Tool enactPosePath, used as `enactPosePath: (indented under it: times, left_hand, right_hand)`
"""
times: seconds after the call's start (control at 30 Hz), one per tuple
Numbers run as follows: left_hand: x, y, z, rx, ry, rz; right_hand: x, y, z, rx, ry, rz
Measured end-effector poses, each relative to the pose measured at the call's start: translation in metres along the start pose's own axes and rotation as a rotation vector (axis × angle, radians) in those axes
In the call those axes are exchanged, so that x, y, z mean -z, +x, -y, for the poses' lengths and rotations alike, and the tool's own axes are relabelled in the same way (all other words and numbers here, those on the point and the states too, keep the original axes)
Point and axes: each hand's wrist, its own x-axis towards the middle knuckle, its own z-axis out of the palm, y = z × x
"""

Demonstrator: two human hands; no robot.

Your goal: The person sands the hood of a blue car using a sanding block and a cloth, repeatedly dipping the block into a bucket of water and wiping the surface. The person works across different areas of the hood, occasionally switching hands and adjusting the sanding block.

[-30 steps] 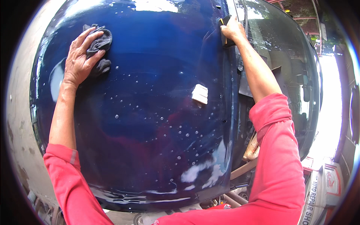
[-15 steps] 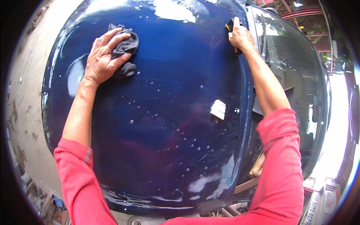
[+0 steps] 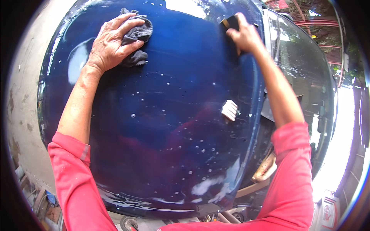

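Under me spreads the glossy dark blue car hood (image 3: 173, 88), speckled with water drops. My left hand (image 3: 110, 42) grips a crumpled dark grey cloth (image 3: 138, 34), pressed to the hood on its far left. At the far right, close to the windshield, my right hand (image 3: 246, 34) is wrapped round a black block (image 3: 229, 25) with a yellow-orange strip, held against the paint; motion blurs it slightly. Nearer to me on the hood's right side lies a small white ridged block (image 3: 229, 110), apart from both hands.
The windshield (image 3: 296, 65) borders the hood on the right. Concrete floor (image 3: 25, 96) runs along the left. A pale, elongated object (image 3: 264, 168) lies beside my right sleeve, and a small wheel (image 3: 128, 222) shows below the hood's near edge.
My right hand and the black block have shifted left, and the block has turned. The left hand with the cloth sits slightly farther right and higher in view. The view itself has shifted a little.
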Motion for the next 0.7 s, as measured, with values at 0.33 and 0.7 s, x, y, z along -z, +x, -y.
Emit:
enactPosePath:
  times: [0.33, 0.7]
  left_hand:
    - [0.006, 0.002, -0.001, 0.008, -0.031, 0.048]
    - [0.006, 0.001, -0.006, 0.013, -0.037, 0.015]
  right_hand:
    - [-0.017, 0.05, -0.018, -0.15, -0.202, -0.078]
    - [-0.015, 0.054, -0.029, -0.215, -0.155, -0.069]
